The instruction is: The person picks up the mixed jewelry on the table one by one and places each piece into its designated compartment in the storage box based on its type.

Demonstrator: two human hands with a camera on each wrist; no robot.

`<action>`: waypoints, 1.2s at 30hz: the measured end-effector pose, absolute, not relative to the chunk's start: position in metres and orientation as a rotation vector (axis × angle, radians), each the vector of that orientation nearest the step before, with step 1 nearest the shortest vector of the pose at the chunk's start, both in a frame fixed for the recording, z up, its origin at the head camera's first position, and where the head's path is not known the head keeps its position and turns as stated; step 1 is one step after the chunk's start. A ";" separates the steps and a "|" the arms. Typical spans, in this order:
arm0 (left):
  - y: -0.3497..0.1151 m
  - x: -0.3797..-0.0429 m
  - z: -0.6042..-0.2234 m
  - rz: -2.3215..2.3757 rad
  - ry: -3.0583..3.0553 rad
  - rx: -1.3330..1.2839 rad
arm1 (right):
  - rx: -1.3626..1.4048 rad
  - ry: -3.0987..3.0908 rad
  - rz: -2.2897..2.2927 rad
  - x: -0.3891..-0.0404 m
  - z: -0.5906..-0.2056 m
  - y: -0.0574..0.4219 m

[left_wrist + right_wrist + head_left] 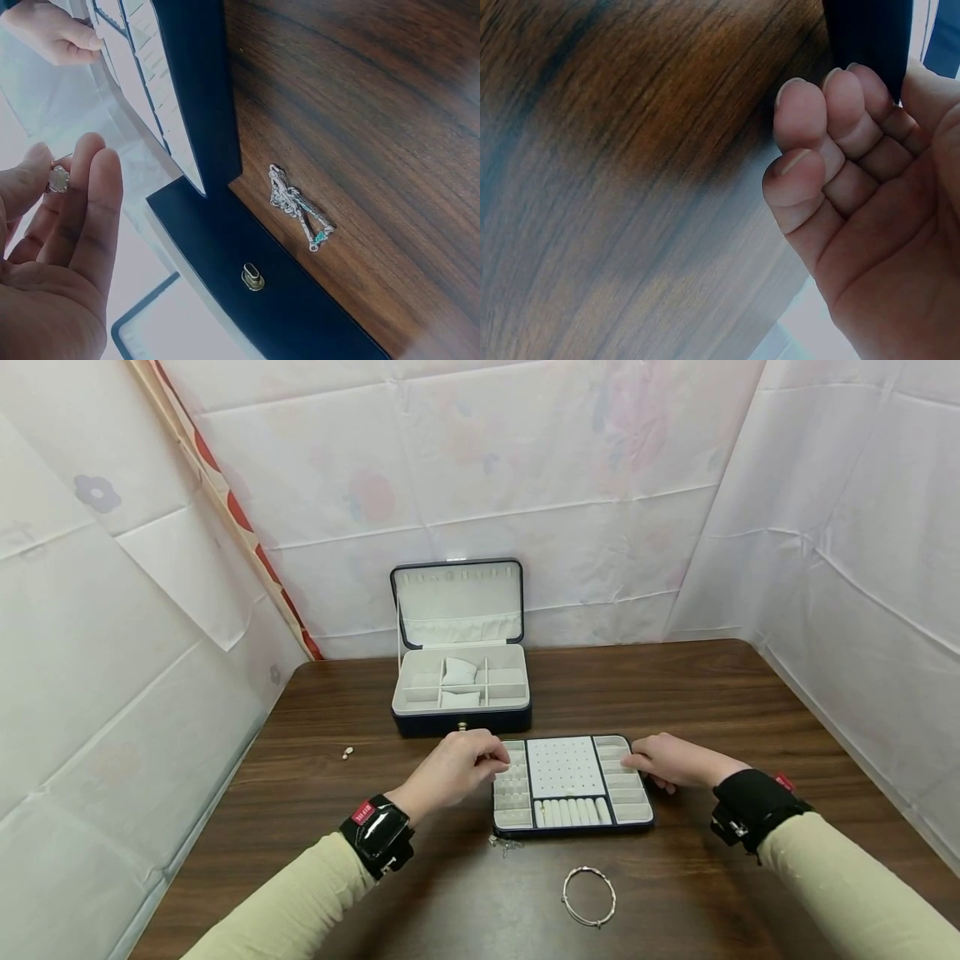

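My left hand (457,768) is over the left edge of the jewelry tray (567,833). Between its thumb and fingertips it pinches a small pale stud earring (58,180), its thin post showing in the left wrist view. At the tray's right edge, my right hand (671,762) grips the rim, thumb on top and fingers curled against the side. The tray has a dotted white earring panel (564,767), cream ring rolls (572,812) and small side compartments. Near the tray's front left corner lies a silver chain (289,199) in a small heap.
Behind the tray stands an open navy jewelry box (420,724), its lid (459,602) raised and two small cushions (459,672) inside. A silver bangle (612,902) lies in front of the tray. Small earrings (347,752) lie on the wooden table (300,827) at left.
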State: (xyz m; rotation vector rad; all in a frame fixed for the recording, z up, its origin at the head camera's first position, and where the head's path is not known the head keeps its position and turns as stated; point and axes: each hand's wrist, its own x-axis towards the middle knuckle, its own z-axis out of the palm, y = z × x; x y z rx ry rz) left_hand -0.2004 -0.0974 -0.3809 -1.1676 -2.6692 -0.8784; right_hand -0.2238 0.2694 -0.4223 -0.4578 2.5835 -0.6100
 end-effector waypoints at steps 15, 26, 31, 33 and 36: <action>-0.095 -0.200 -0.383 -0.819 -2.682 -1.186 | -0.470 2.583 -0.607 -0.227 -0.424 0.271; -0.090 -0.201 -0.386 -0.792 -2.642 -1.239 | -0.457 2.575 -0.625 -0.224 -0.423 0.270; -0.087 -0.200 -0.386 -0.832 -2.639 -1.266 | -0.465 2.574 -0.629 -0.223 -0.422 0.270; -0.086 -0.200 -0.386 -0.851 -2.634 -1.277 | -0.468 2.572 -0.633 -0.223 -0.421 0.270; -0.085 -0.199 -0.388 -0.868 -2.649 -1.285 | -0.475 2.571 -0.633 -0.224 -0.421 0.270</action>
